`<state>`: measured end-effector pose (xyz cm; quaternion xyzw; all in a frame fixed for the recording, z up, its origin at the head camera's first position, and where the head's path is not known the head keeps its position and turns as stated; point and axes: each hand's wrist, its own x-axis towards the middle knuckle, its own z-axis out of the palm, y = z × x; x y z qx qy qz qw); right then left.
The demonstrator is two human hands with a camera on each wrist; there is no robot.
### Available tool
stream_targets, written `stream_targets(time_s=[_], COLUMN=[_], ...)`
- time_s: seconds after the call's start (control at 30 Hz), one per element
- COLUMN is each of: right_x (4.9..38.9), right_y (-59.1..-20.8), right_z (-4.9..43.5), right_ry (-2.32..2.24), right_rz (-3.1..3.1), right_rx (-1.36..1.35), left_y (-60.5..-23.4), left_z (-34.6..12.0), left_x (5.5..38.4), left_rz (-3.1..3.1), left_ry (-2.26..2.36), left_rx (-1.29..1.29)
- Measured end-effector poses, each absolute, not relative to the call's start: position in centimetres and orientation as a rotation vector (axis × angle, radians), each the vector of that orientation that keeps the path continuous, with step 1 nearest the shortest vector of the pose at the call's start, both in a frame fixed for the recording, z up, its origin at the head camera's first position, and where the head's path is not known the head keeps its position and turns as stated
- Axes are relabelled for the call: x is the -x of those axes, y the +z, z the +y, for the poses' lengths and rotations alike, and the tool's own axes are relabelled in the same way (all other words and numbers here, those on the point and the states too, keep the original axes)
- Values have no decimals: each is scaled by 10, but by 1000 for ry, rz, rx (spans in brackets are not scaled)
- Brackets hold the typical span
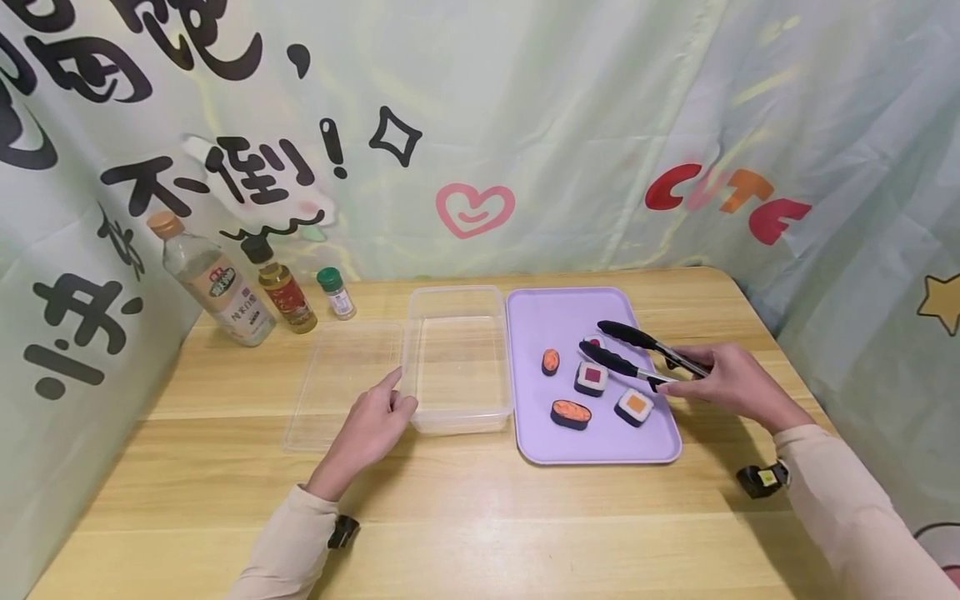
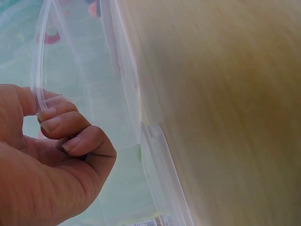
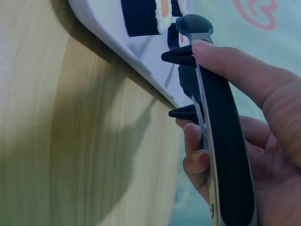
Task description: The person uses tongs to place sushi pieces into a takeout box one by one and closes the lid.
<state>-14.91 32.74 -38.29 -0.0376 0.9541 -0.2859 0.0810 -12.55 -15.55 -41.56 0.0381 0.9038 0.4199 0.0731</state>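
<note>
My left hand (image 1: pixel 372 422) pinches the left rim of a clear plastic container (image 1: pixel 461 415) between thumb and index finger; the left wrist view shows this hold up close. With my right hand (image 1: pixel 731 382) I grip a pair of black-and-steel tongs (image 3: pixel 225 150). Their black tips spread apart over the purple tray (image 1: pixel 540 312). Between the tips lies a sushi roll with a dark red centre (image 1: pixel 593 341), partly hidden; I cannot tell whether they touch it. Nearby are another red-centred roll (image 1: pixel 591 379), an orange-centred roll (image 1: pixel 633 407) and two orange-topped sushi pieces (image 1: pixel 571 414).
A transparent lid (image 1: pixel 337 367) lies flat left of the container. Behind it stand a large clear bottle (image 1: pixel 225 292), a smaller amber bottle (image 1: pixel 288 296) and a green-capped shaker (image 1: pixel 337 294). A printed cloth (image 1: pixel 570 142) hangs behind the wooden table (image 1: pixel 480 533).
</note>
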Motion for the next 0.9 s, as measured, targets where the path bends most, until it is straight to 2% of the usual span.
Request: stream_targets(time_s=[0.53, 0.9], right_x=[155, 153], right_y=[-383, -380], right_z=[324, 322], right_ry=[-837, -864], right_rz=[2860, 2828], right_rx=[202, 139], left_y=[-414, -414], left_z=[-154, -154], left_x=[126, 125], left_rz=[2718, 2713], left_ry=[1260, 1275], left_rx=[-112, -111])
